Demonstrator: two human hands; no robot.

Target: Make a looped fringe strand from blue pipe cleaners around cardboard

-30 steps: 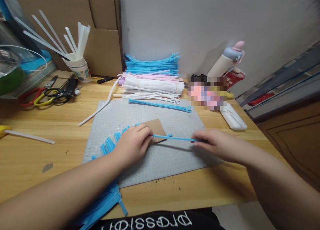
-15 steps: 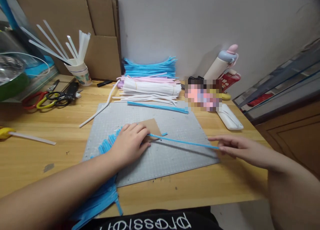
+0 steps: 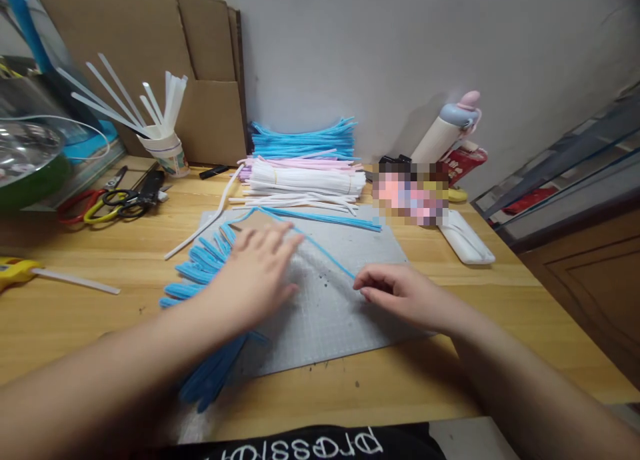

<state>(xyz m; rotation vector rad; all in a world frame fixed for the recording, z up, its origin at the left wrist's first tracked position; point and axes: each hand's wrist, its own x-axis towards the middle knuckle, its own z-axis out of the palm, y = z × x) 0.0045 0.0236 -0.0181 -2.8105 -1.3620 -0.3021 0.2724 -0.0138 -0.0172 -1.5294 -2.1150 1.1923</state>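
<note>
On the grey mat [image 3: 340,333], toward its left edge, a fan of blue loops [image 3: 200,270] spreads past the left forearm and runs up to a small card [image 3: 257,220]. That much looks done: a long row of loops is formed. A blue bunch [image 3: 215,377] shows on the near side of the arm; whether it joins the fan is hidden.

One blue strand [image 3: 327,257] runs from near the card's far edge, under or behind the fingers, to the right hand [image 3: 390,287], whose thumb and forefinger pinch it near its end. This length is out straight rather than looped, so the piece in hand seems unfinished. The left hand [image 3: 263,263] lies over the card, blurred, fingers spread and thumb apart; whether it grips or presses anything, I cannot tell. The hands are well apart.

Some loose blue stems [image 3: 335,220] lie along the mat's far edge, unused, and a fuller blue bundle [image 3: 303,140] sits behind them on the tabletop [image 3: 390,393], so material appears to remain.
</note>
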